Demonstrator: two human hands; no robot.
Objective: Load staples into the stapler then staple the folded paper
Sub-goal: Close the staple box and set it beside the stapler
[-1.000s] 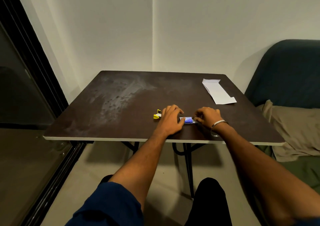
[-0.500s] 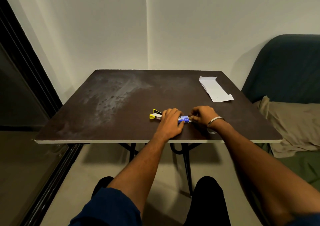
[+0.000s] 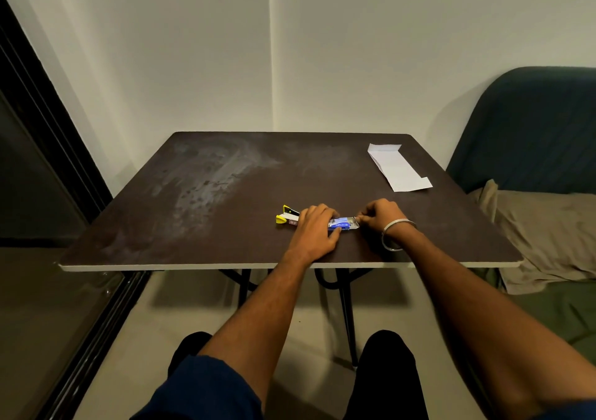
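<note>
The dark brown square table point(image 3: 225, 200) carries everything I need. Far off at its back right corner lies the white folded paper strip point(image 3: 398, 170), flat and untouched, well apart from my hands.

Near the front edge, my left hand point(image 3: 314, 229) lies over the small blue-and-white cardboard staple box point(image 3: 343, 223), fingers curled round its left part and pinning it to the tabletop. My right hand point(image 3: 380, 215) meets the box at its right end, fingertips pinched on what looks like the end flap or inner sleeve; the detail there is too small to be sure which. A silver metal bangle point(image 3: 398, 234) sits on that wrist.

Just left of my left hand, partly hidden beneath it, the small yellow-and-black stapler point(image 3: 285, 216) rests on the table, its yellow end poking out; I cannot tell whether its magazine is open.

By my reckoning I am at the very first step: getting the box open to reach the staples. Nothing is loaded yet, and the stapling lies well ahead. The next move calls for a steady hold from my left while my right draws the end open gently, since a jerk could spill loose strips.

As for contents, the box looks closed or barely opened, and no staples show.
</note>
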